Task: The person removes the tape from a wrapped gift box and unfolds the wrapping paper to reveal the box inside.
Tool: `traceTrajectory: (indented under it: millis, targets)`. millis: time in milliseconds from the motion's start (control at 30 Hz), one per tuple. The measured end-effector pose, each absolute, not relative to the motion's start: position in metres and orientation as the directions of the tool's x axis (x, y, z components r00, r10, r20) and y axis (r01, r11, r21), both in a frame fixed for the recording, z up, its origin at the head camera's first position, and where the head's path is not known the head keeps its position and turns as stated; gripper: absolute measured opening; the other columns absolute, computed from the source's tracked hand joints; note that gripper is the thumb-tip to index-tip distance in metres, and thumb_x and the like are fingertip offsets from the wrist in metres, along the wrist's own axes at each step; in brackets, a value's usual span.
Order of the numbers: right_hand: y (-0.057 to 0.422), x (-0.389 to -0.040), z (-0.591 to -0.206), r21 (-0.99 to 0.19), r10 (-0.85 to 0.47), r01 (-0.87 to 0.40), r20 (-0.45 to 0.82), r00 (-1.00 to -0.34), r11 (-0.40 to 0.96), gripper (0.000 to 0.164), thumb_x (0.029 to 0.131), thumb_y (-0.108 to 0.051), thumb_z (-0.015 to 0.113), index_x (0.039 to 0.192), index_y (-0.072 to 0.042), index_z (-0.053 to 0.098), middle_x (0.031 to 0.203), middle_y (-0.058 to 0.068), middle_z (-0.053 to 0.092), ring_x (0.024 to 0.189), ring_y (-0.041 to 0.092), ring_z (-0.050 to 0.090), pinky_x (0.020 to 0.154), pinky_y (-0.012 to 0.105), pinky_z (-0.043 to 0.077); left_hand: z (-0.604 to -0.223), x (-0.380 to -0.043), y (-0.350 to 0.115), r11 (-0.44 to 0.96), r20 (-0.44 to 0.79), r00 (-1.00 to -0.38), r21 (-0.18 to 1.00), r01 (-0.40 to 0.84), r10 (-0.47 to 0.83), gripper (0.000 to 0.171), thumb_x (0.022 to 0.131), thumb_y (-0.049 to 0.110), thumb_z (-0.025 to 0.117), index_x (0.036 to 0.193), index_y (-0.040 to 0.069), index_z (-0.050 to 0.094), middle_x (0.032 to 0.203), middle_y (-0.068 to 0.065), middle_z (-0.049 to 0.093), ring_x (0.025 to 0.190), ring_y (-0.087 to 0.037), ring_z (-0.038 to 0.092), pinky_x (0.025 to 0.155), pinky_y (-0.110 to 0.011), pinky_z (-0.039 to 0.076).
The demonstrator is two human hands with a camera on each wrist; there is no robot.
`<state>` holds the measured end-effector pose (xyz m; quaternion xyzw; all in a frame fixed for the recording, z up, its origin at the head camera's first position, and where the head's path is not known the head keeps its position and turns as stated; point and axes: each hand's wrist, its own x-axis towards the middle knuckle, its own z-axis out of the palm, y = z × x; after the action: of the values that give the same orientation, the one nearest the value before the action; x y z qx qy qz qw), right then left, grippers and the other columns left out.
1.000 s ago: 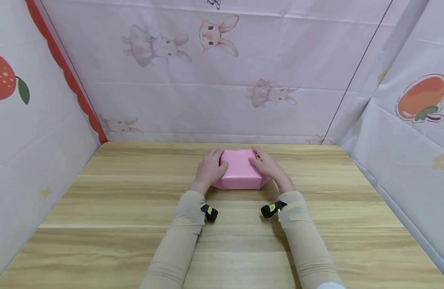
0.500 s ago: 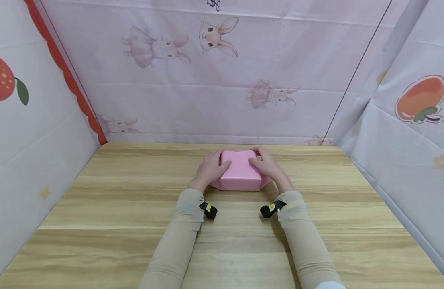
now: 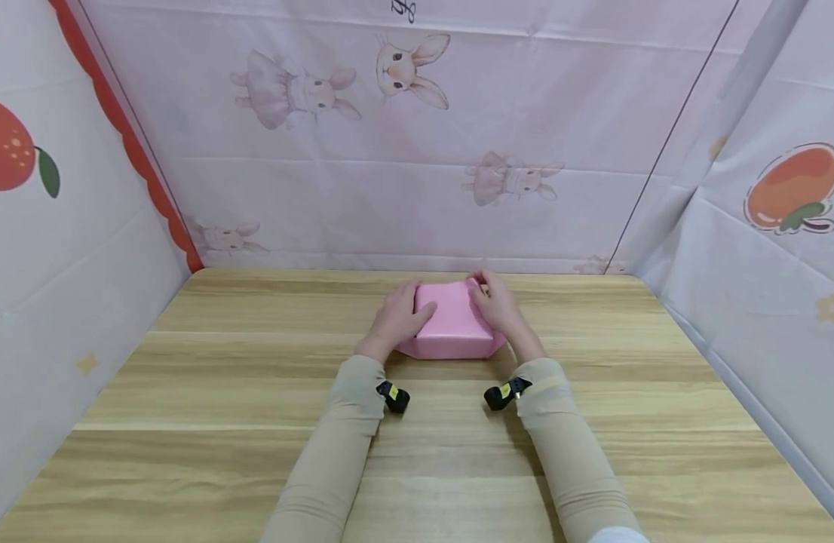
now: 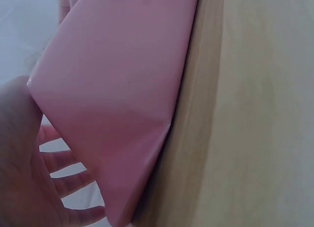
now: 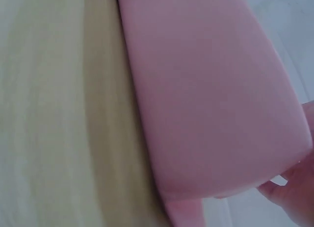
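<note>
A pink, smooth, box-shaped piece with slanted side flaps (image 3: pixel 452 313) rests near the far edge of the wooden table. My left hand (image 3: pixel 394 317) grips its left side, thumb lying on the top face and the fingers down the side. In the left wrist view, those fingers (image 4: pixel 68 180) show spread behind a creased pink flap (image 4: pixel 115 153). My right hand (image 3: pixel 496 308) pinches the far right corner between thumb and fingers. The right wrist view has the broad pink front face (image 5: pixel 211 99), with part of the right hand (image 5: pixel 297 197) behind its corner.
The wooden table (image 3: pixel 220 422) spreads out on both sides and in front. A pale cloth backdrop with rabbit prints (image 3: pixel 363 196) stands right behind the far edge. White cloth walls with fruit prints close off the left (image 3: pixel 44 286) and right (image 3: pixel 749 279).
My right hand has shifted slightly away and inward; its thumb has moved from the top face to the far right corner. The left thumb reaches slightly further over the top. The pink piece stays put.
</note>
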<state>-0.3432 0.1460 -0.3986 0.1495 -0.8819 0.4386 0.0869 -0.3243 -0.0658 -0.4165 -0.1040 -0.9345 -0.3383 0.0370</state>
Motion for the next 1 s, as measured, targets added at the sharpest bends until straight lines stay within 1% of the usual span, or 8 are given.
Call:
traceTrajectory:
  millis: [133, 267, 367, 500, 633, 800, 933, 1000]
  targets:
    - [0.147, -0.339, -0.387, -0.757, -0.158, -0.374, 0.345, -0.925, 0.536, 0.017, 0.099, -0.005, 0.049, 0.110, 0.003, 0.059, 0.113, 0.023, 0.063, 0.116, 0.036, 0.057, 0.100, 0.049, 0.048, -0.414, -0.323, -0.065, 0.773, 0.164, -0.969, 0.584, 0.247, 0.186, 0.071, 0.096, 0.053, 0.049, 0.151, 0.012, 0.034, 0.155, -0.012, 0.037, 0.144, -0.032, 0.033, 0.116, -0.054, 0.030]
    - [0.150, -0.334, -0.375, -0.723, -0.164, -0.422, 0.402, -0.901, 0.547, 0.014, 0.096, 0.001, 0.052, 0.100, 0.004, 0.064, 0.104, 0.023, 0.067, 0.106, 0.036, 0.062, 0.092, 0.048, 0.053, -0.410, -0.322, -0.063, 0.792, 0.190, -0.960, 0.544, 0.277, 0.205, 0.067, 0.096, 0.054, 0.048, 0.149, 0.015, 0.037, 0.154, -0.009, 0.039, 0.144, -0.030, 0.034, 0.115, -0.055, 0.032]
    - [0.154, -0.330, -0.366, -0.700, -0.187, -0.457, 0.430, -0.883, 0.549, 0.013, 0.094, 0.002, 0.054, 0.097, 0.004, 0.066, 0.101, 0.022, 0.069, 0.103, 0.036, 0.064, 0.090, 0.048, 0.054, -0.404, -0.320, -0.061, 0.797, 0.218, -0.950, 0.521, 0.306, 0.222, 0.063, 0.097, 0.053, 0.048, 0.148, 0.018, 0.039, 0.152, -0.006, 0.041, 0.143, -0.029, 0.036, 0.115, -0.054, 0.033]
    - [0.157, -0.321, -0.353, -0.678, -0.222, -0.486, 0.442, -0.869, 0.552, 0.012, 0.093, 0.001, 0.056, 0.098, 0.002, 0.068, 0.100, 0.021, 0.070, 0.100, 0.035, 0.066, 0.089, 0.048, 0.055, -0.393, -0.314, -0.059, 0.794, 0.291, -0.928, 0.495, 0.353, 0.231, 0.055, 0.096, 0.048, 0.053, 0.141, 0.016, 0.047, 0.147, -0.006, 0.047, 0.138, -0.028, 0.042, 0.113, -0.051, 0.036]
    - [0.161, -0.311, -0.341, -0.654, -0.261, -0.488, 0.419, -0.870, 0.578, 0.013, 0.093, -0.003, 0.059, 0.102, 0.002, 0.068, 0.098, 0.020, 0.070, 0.096, 0.032, 0.066, 0.086, 0.045, 0.055, -0.382, -0.307, -0.056, 0.787, 0.394, -0.896, 0.478, 0.389, 0.204, 0.036, 0.095, 0.039, 0.060, 0.122, 0.015, 0.060, 0.134, -0.006, 0.058, 0.126, -0.027, 0.053, 0.108, -0.046, 0.042]
    - [0.166, -0.297, -0.330, -0.611, -0.289, -0.498, 0.414, -0.863, 0.615, 0.014, 0.094, -0.009, 0.062, 0.103, 0.000, 0.068, 0.093, 0.016, 0.071, 0.085, 0.026, 0.064, 0.080, 0.037, 0.052, -0.372, -0.296, -0.054, 0.785, 0.511, -0.835, 0.425, 0.451, 0.203, 0.012, 0.093, 0.027, 0.066, 0.097, 0.016, 0.065, 0.111, -0.002, 0.069, 0.104, -0.023, 0.063, 0.096, -0.042, 0.049]
    - [0.171, -0.287, -0.329, -0.549, -0.332, -0.521, 0.411, -0.849, 0.653, 0.015, 0.095, -0.014, 0.062, 0.102, -0.003, 0.068, 0.092, 0.012, 0.072, 0.085, 0.024, 0.064, 0.077, 0.038, 0.052, -0.368, -0.285, -0.053, 0.791, 0.534, -0.798, 0.345, 0.506, 0.278, 0.013, 0.092, 0.026, 0.066, 0.097, 0.015, 0.067, 0.096, -0.002, 0.071, 0.088, -0.020, 0.065, 0.084, -0.038, 0.052]
    - [0.173, -0.283, -0.332, -0.512, -0.374, -0.533, 0.385, -0.844, 0.674, 0.016, 0.096, -0.017, 0.061, 0.104, -0.005, 0.069, 0.095, 0.010, 0.072, 0.089, 0.024, 0.064, 0.080, 0.041, 0.053, -0.367, -0.279, -0.054, 0.794, 0.529, -0.787, 0.307, 0.525, 0.316, 0.014, 0.093, 0.028, 0.065, 0.099, 0.015, 0.067, 0.095, -0.001, 0.072, 0.088, -0.019, 0.065, 0.084, -0.039, 0.052]
